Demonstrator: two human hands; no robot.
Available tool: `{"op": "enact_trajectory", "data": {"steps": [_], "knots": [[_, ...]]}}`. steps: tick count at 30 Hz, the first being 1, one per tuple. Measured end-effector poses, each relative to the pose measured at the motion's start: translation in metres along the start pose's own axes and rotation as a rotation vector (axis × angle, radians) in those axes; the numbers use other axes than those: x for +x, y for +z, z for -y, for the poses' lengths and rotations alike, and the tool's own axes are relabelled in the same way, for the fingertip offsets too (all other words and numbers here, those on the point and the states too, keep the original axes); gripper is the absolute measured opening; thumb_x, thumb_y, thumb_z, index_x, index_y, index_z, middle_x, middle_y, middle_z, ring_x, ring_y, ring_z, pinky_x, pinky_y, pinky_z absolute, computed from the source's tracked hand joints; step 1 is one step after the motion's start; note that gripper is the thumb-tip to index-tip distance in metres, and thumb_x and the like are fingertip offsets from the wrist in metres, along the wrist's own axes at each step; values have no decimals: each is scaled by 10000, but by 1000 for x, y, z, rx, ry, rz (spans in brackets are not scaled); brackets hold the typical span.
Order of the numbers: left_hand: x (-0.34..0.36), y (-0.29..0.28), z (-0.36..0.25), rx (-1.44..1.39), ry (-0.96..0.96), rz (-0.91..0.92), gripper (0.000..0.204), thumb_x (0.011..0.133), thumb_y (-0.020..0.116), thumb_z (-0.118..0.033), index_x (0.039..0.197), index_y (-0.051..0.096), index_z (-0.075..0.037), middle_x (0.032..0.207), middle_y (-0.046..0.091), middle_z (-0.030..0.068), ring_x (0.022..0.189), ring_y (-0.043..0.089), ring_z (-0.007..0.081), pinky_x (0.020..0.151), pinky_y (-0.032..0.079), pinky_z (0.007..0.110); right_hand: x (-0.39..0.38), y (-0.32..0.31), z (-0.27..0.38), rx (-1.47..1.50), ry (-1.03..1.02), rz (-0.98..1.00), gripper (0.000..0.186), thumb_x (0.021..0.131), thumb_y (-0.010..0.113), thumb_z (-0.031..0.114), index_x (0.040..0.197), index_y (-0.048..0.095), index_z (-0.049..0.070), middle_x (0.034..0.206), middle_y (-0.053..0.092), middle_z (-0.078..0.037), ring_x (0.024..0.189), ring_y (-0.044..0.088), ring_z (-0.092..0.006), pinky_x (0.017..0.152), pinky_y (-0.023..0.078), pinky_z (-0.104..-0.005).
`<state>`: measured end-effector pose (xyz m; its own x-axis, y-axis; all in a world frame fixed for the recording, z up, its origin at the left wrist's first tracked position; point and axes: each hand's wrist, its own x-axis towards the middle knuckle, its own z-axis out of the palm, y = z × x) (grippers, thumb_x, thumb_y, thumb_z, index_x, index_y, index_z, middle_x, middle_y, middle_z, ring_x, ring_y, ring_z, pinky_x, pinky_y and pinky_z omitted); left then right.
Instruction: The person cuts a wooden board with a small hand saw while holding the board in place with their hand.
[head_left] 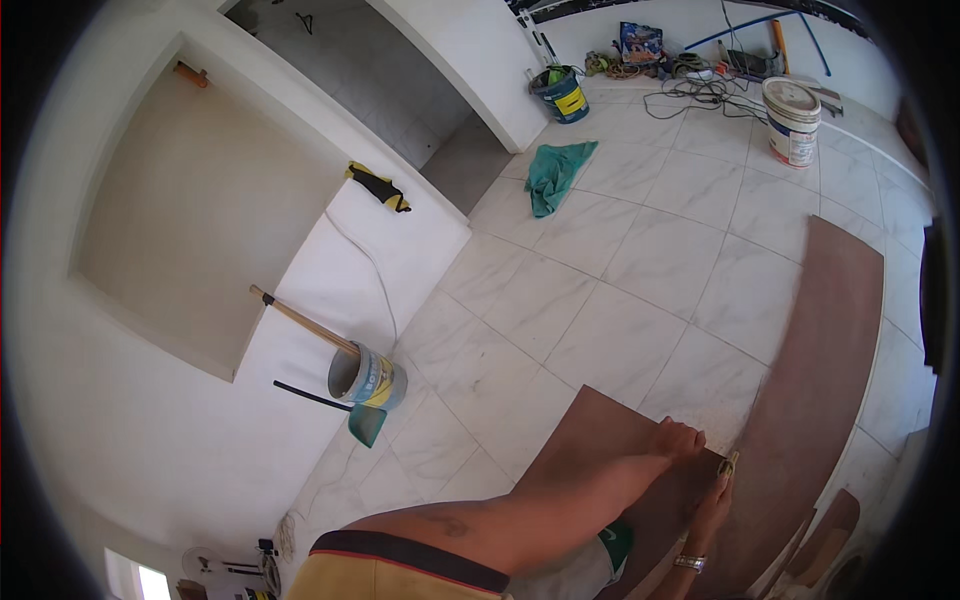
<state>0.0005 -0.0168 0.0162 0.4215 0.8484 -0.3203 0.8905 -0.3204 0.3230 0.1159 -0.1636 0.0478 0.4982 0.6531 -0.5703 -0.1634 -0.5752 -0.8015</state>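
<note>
And here we are at four o'clock, where the left hand (680, 440) sits curled into a fist against the far edge of the shorter brown board (588, 428), and just beside it, nearer half past four, the right hand (712, 502) has its fingers closed round a small pale tool (729, 466), a watch (690, 563) on that wrist. At this scale I can't make out what kind of tool it is, nor whether the left fingers pinch the edge or merely press on it. Good work here, I'd say, calls for the left hand to bear firmly down on the board while its knuckles keep out of the tool's path, with the right wrist steady and the tool true to the edge; short, even strokes look safer than one hard push. Now the lie of things: the tool's tip points towards one o'clock, its long axis slanting one to seven, right by the shorter board's corner and the near side of the longer brown board (835, 320). That longer piece sweeps over the tiled floor (640, 290) with its far end towards one o'clock too, bowed by the lens; the shorter one's far edge runs ten to four, its full length hidden beneath the arm.
</note>
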Motion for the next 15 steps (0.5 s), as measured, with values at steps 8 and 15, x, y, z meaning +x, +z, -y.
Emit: {"op": "enact_trajectory", "data": {"steps": [8, 15], "knots": [[0, 13, -5, -25, 34, -127, 540, 1034, 461, -385, 743, 778, -59, 794, 758, 198, 789, 739, 355, 916, 481, 514, 12, 0, -37, -190, -333, -190, 578, 1158, 420, 433, 1489, 572, -16, 1239, 733, -201, 1042, 684, -257, 949, 521, -409], [10, 0, 20, 45, 4, -39, 512, 1011, 480, -397, 782, 807, -76, 835, 775, 175, 804, 746, 348, 962, 468, 509, -154, 4, -44, -8, -141, -171, 435, 1153, 465, 451, 1001, 629, 78, 620, 386, 97, 528, 366, -2, 463, 277, -243]]}}
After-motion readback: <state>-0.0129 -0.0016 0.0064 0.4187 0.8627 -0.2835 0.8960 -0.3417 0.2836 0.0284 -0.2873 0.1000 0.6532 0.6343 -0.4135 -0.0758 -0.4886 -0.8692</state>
